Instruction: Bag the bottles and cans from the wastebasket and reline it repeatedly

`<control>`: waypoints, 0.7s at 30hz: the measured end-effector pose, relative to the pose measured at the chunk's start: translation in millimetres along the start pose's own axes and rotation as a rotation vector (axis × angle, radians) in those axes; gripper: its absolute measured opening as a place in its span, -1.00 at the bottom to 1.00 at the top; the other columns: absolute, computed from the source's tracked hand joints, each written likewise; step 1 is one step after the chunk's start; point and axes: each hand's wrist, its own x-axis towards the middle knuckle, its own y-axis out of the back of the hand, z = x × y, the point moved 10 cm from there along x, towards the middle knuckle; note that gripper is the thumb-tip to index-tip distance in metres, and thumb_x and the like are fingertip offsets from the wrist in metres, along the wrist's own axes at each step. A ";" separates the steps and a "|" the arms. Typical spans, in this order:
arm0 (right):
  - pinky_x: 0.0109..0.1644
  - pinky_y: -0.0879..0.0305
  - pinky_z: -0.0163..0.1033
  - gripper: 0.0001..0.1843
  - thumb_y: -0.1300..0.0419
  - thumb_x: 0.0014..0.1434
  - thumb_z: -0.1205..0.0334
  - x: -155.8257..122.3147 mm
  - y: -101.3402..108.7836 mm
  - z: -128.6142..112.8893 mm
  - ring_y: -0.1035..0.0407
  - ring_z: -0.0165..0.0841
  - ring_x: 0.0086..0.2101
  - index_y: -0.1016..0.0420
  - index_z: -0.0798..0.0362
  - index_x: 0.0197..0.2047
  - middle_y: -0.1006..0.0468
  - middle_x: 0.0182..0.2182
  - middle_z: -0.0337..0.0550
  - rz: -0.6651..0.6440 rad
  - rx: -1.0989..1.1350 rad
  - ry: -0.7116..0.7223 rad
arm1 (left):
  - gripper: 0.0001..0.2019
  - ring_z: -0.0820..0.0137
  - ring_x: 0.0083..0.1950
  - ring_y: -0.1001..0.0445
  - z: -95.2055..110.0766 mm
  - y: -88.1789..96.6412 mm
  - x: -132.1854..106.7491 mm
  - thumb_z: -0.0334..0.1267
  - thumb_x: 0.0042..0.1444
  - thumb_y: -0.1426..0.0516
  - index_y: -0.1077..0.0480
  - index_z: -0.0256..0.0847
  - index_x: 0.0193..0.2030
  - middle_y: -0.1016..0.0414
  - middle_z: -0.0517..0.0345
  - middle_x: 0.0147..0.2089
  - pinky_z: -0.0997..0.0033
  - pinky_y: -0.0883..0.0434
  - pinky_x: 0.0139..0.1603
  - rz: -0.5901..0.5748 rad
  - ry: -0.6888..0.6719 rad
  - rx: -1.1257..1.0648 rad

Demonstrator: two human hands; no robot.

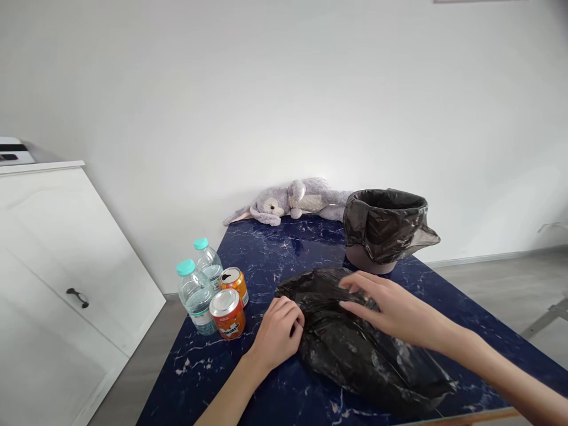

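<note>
A black plastic bag [355,349] lies crumpled on the dark blue marbled table [284,248]. My left hand [278,334] is curled into a fist at the bag's left edge, gripping the plastic. My right hand [390,307] rests on top of the bag with its fingers stretched out and pressed onto the film. Behind the bag stands a small bin [384,228] lined with another black bag.
Two clear water bottles [197,293] with teal caps and two orange cans [228,313] stand at the table's left edge. A grey plush toy [288,204] lies at the far end against the white wall. A white cabinet [57,266] stands on the left.
</note>
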 end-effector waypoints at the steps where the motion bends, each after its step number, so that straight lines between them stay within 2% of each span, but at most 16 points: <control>1: 0.19 -0.49 0.05 -0.42 -0.01 0.51 -0.29 -15.6 -3.6 25.4 -0.51 -0.02 0.18 -0.44 -0.09 0.32 -0.51 0.28 0.05 0.006 0.009 -0.076 | -0.75 0.21 -0.09 -0.51 -2.8 7.2 1.8 -0.55 0.25 -0.05 -0.36 -0.08 -0.29 -0.53 0.12 -0.21 0.13 -0.44 0.00 0.052 0.024 -0.001; 3: 0.37 -0.37 0.15 -0.34 -0.04 0.46 -0.35 -46.2 -13.9 68.0 -0.34 0.04 0.36 -0.38 -0.14 0.40 -0.43 0.37 0.04 0.063 0.014 -0.189 | -0.76 0.19 -0.02 -0.49 -11.0 22.2 3.6 -0.51 0.35 -0.02 -0.33 -0.08 -0.27 -0.52 0.07 -0.11 0.09 -0.41 0.05 0.166 0.083 -0.008; 4: 0.39 -0.36 0.16 -0.29 -0.08 0.43 -0.36 -59.6 -22.3 84.3 -0.29 0.05 0.40 -0.30 -0.18 0.47 -0.37 0.42 0.02 0.083 0.021 -0.222 | -0.77 0.18 0.02 -0.49 -14.9 28.6 3.9 -0.49 0.39 0.01 -0.32 -0.08 -0.25 -0.51 0.05 -0.06 0.07 -0.41 0.08 0.214 0.109 -0.014; 6: 0.38 -0.38 0.15 -0.23 -0.15 0.39 -0.36 -80.1 -37.9 107.5 -0.31 0.05 0.39 -0.21 -0.23 0.52 -0.35 0.44 0.00 0.142 0.033 -0.255 | -0.76 0.19 0.06 -0.48 -19.6 36.6 4.7 -0.46 0.44 0.04 -0.29 -0.08 -0.23 -0.50 0.03 -0.02 0.07 -0.41 0.12 0.269 0.133 -0.035; 8: 0.30 -0.44 0.11 -0.27 -0.18 0.38 -0.30 -90.8 -48.5 120.1 -0.44 0.03 0.27 -0.26 -0.19 0.48 -0.49 0.31 0.02 0.207 0.049 -0.253 | -0.74 0.20 0.05 -0.49 -17.9 38.8 6.9 -0.44 0.46 0.07 -0.28 -0.07 -0.25 -0.52 0.04 -0.04 0.10 -0.42 0.11 0.265 0.117 -0.059; 10: 0.15 -0.52 0.05 -0.43 -0.16 0.40 -0.22 -93.4 -53.7 127.4 -0.58 -0.02 0.06 -0.38 -0.12 0.34 -0.64 0.05 -0.01 0.256 0.080 -0.251 | -0.72 0.22 -0.01 -0.52 -8.8 37.8 9.4 -0.44 0.46 0.08 -0.25 -0.07 -0.28 -0.55 0.09 -0.12 0.12 -0.43 0.07 0.223 0.066 -0.087; 13: -0.08 -0.52 -0.02 -0.64 -0.11 0.43 -0.13 -91.4 -52.0 134.8 -0.60 -0.09 -0.22 -0.45 -0.08 0.09 -0.65 -0.26 -0.11 0.304 0.134 -0.281 | -0.69 0.25 -0.11 -0.54 18.0 35.7 8.7 -0.49 0.43 0.06 -0.22 -0.06 -0.34 -0.56 0.17 -0.28 0.14 -0.45 0.02 0.137 -0.040 -0.135; 15: -0.11 -0.49 -0.03 -0.67 -0.09 0.44 -0.12 -91.0 -43.2 135.0 -0.59 -0.09 -0.24 -0.45 -0.08 0.03 -0.65 -0.28 -0.11 0.357 0.149 -0.302 | -0.70 0.26 -0.14 -0.54 40.5 33.7 3.9 -0.52 0.39 0.03 -0.24 -0.06 -0.33 -0.56 0.19 -0.33 0.14 -0.47 -0.02 0.070 -0.093 -0.166; 18: -0.13 -0.47 -0.07 -0.65 -0.12 0.42 -0.17 -87.5 -31.7 126.1 -0.60 -0.09 -0.20 -0.48 -0.10 0.01 -0.67 -0.23 -0.06 0.393 0.208 -0.314 | -0.72 0.27 -0.14 -0.54 76.4 24.0 -8.0 -0.57 0.35 0.00 -0.31 -0.05 -0.20 -0.58 0.16 -0.28 0.15 -0.49 -0.01 -0.068 -0.161 -0.208; 21: -0.22 -0.45 -0.15 -0.61 -0.16 0.40 -0.22 -67.5 -45.3 106.7 -0.61 -0.16 -0.27 -0.51 -0.10 0.01 -0.68 -0.16 -0.07 0.210 0.429 -0.279 | -0.69 0.30 -0.11 -0.54 102.7 6.9 -20.8 -0.61 0.27 -0.02 -0.35 -0.09 -0.05 -0.59 0.12 -0.20 0.26 -0.49 -0.01 -0.190 -0.208 -0.219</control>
